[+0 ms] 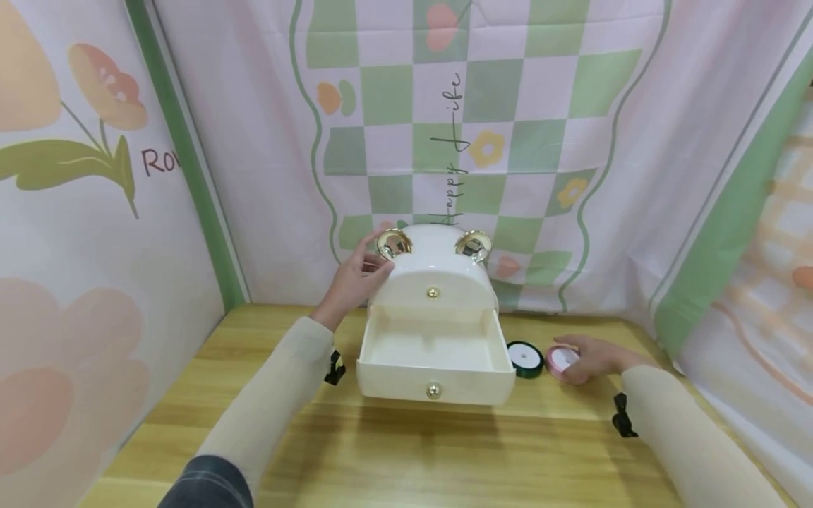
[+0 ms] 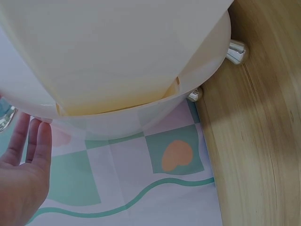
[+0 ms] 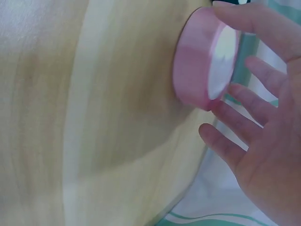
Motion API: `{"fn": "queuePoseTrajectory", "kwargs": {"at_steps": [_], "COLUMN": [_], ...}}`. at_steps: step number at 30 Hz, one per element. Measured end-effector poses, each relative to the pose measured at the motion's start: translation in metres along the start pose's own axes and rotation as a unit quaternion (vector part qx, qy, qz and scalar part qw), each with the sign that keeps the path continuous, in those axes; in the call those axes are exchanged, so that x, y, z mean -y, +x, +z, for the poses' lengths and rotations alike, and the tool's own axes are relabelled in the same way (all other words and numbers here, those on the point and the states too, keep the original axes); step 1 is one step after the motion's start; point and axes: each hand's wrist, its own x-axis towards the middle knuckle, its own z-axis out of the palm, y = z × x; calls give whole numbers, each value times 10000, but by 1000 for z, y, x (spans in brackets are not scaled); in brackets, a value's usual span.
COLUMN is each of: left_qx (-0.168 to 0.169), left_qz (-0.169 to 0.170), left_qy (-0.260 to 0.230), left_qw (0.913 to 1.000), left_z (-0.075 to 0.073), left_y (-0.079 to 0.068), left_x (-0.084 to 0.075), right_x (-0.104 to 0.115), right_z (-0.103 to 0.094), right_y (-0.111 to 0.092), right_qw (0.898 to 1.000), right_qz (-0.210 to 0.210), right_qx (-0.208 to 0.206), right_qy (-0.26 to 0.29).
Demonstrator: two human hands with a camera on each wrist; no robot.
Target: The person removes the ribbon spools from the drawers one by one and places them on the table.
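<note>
A white storage box (image 1: 434,271) with two gold ears and gold knobs stands on the table, its lower drawer (image 1: 438,386) pulled out and bare inside. My left hand (image 1: 358,280) rests against the box's left side beside the ear, fingers fairly straight, also seen in the left wrist view. On the right, my right hand (image 1: 593,356) is at a pink ribbon roll (image 3: 193,61) lying on the table. Its fingers are spread loosely around the roll, thumb overlapping the rim on one side and fingertips near the other.
A dark green ribbon roll (image 1: 525,359) lies between the box and the pink roll. The wooden table (image 1: 432,458) reaches back to a patterned curtain (image 1: 438,106), and more printed cloth hangs on both sides. Gold feet (image 2: 237,52) show under the box.
</note>
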Motion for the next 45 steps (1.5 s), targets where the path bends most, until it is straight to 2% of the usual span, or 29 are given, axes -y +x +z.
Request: {"fn": "queuePoseTrajectory", "kwargs": {"at_steps": [11, 16, 20, 29, 34, 38, 45], "left_qx": [7, 27, 13, 33, 2, 1, 13], "left_qz": [44, 60, 38, 49, 62, 56, 84], "left_qy": [-33, -60, -64, -79, -34, -42, -75], "left_qw": [10000, 10000, 10000, 10000, 10000, 10000, 9999], "left_z": [0, 0, 0, 1, 1, 0, -1], "left_y": [1, 1, 0, 0, 0, 1, 1], "left_x": [1, 0, -1, 0, 0, 0, 1], "right_x": [25, 38, 50, 81, 101, 121, 153], "right_z": [-15, -24, -33, -43, -47, -50, -49], "right_y": [-3, -6, -9, -18, -25, -32, -41], "right_qw": [9982, 9958, 9939, 9936, 9929, 9878, 9732], "right_qz": [-364, -651, -907, -1081, -1142, -1546, -2268], "right_qx": [28, -136, -203, 227, 304, 179, -332], "right_qy": [-476, -633, -602, -251, -120, -84, -190]}}
